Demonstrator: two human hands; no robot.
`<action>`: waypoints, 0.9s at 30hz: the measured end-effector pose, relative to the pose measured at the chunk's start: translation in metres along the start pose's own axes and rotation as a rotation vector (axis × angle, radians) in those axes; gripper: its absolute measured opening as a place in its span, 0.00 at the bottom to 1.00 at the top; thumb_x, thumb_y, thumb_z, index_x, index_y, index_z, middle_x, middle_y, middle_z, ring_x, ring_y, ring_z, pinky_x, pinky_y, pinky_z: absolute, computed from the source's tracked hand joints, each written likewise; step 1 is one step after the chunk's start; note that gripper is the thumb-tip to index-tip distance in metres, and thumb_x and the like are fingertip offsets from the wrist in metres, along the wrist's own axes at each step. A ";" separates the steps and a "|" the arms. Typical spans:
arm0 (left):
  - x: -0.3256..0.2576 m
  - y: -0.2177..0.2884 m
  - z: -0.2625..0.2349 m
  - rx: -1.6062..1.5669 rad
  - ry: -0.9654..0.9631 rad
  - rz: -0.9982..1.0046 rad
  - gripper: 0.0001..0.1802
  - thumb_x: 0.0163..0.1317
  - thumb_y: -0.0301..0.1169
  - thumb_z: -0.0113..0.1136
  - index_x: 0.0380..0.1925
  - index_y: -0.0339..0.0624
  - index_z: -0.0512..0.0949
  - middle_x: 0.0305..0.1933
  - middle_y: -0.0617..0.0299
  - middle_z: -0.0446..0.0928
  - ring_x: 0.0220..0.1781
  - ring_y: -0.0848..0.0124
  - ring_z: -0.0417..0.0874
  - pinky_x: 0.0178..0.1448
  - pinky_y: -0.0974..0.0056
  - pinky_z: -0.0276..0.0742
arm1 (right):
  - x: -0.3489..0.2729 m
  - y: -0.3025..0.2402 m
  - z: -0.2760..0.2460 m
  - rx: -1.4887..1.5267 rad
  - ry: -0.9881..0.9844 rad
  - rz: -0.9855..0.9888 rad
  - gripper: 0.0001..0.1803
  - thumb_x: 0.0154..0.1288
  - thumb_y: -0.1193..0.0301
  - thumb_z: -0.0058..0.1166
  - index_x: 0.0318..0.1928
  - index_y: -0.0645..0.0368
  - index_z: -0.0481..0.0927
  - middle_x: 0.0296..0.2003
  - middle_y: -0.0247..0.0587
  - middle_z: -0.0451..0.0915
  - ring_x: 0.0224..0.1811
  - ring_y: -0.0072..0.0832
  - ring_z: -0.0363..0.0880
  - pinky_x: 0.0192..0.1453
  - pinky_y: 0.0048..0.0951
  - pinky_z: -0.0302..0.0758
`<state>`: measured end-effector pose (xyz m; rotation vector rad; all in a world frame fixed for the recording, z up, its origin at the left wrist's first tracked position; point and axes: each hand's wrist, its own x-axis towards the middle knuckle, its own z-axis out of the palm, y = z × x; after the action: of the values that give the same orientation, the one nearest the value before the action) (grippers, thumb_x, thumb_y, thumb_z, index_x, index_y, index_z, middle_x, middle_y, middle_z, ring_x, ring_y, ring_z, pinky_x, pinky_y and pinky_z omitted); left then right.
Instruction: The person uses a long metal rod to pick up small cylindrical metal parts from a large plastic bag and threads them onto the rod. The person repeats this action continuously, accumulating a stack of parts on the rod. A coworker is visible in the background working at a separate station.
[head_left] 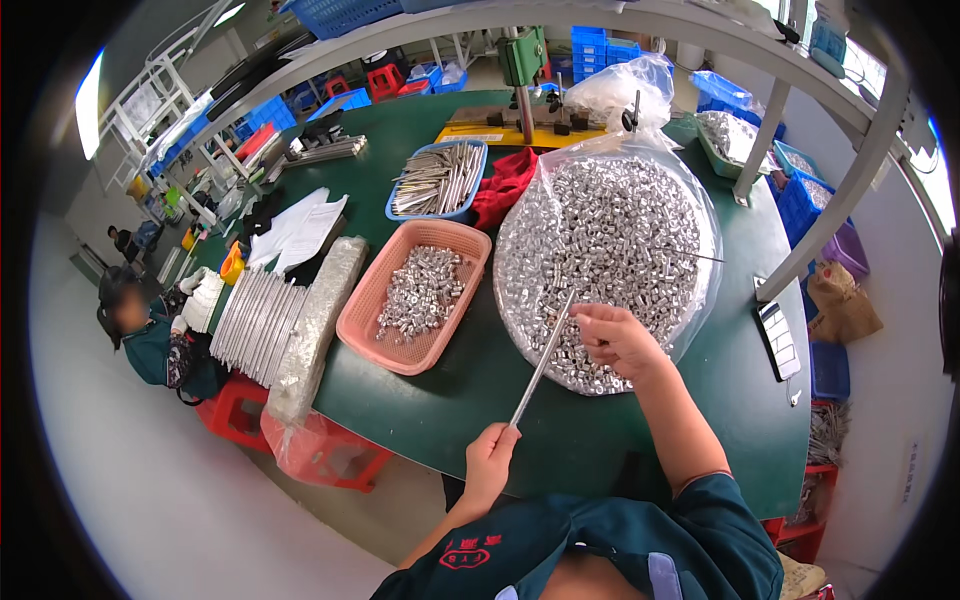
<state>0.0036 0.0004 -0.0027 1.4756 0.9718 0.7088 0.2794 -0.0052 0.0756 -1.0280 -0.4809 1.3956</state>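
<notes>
My left hand is closed around the lower end of a slim silver metal rod, which slants up and away to the right. Beside the rod's upper tip, my right hand has its thumb and forefinger pinched together; whatever lies between them is too small to make out. Beneath and beyond that hand is a big round tray lined with clear plastic, heaped with small shiny metal sleeves. To its left stands a pink plastic basket holding a smaller heap of similar metal pieces.
A blue basket of metal rods sits behind the pink one, beside a red cloth. Farther left lie bundled rods and a long plastic-wrapped pack. A phone rests at right, near the white shelf frame. Another person sits far left.
</notes>
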 end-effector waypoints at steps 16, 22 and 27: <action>0.001 0.002 -0.001 0.054 -0.078 -0.005 0.11 0.69 0.34 0.56 0.33 0.38 0.80 0.19 0.73 0.66 0.22 0.85 0.63 0.25 0.74 0.57 | 0.006 -0.009 -0.035 0.110 0.175 -0.088 0.14 0.72 0.63 0.51 0.40 0.64 0.75 0.25 0.30 0.68 0.17 0.13 0.57 0.17 0.16 0.51; 0.000 0.004 -0.002 0.068 -0.095 -0.010 0.11 0.69 0.33 0.56 0.33 0.37 0.80 0.20 0.73 0.66 0.22 0.85 0.64 0.25 0.75 0.58 | 0.012 -0.005 -0.042 0.318 0.083 -0.048 0.13 0.69 0.62 0.57 0.37 0.61 0.76 0.24 0.29 0.69 0.18 0.12 0.58 0.17 0.14 0.52; 0.000 0.003 -0.004 0.097 -0.125 -0.029 0.11 0.68 0.33 0.57 0.35 0.34 0.80 0.22 0.68 0.72 0.26 0.82 0.69 0.31 0.73 0.66 | 0.017 0.006 -0.048 0.414 0.039 -0.010 0.12 0.69 0.63 0.56 0.36 0.60 0.78 0.24 0.29 0.72 0.17 0.11 0.56 0.16 0.13 0.51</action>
<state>0.0006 0.0020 0.0012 1.5686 0.9406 0.5483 0.3173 -0.0048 0.0419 -0.7122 -0.1554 1.3893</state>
